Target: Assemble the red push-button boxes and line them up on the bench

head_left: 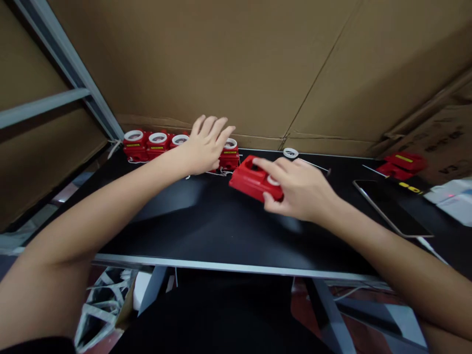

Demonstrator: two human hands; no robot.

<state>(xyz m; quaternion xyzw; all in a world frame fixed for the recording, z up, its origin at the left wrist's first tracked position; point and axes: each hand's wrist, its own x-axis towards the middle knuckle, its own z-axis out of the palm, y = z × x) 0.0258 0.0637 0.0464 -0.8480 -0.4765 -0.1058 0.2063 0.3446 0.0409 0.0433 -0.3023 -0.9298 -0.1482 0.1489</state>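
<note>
My right hand (295,187) grips a red housing (247,181) over the middle of the black table, with the thumb on its near side and the fingers across its top. A white ring on the housing shows partly beneath the fingers. Fingers spread, my left hand (208,145) hovers at the row of red units with white rings along the back edge and hides part of it. Left of this hand stand several units, such as the red unit (134,147) at the end; another red unit (229,156) shows just to its right.
A loose white ring (290,153) lies at the back of the black table (221,231). To the right are a phone (393,206), a red part (403,164), a yellow-and-black tool (409,187) and a white object (453,199). Cardboard (221,59) stands behind.
</note>
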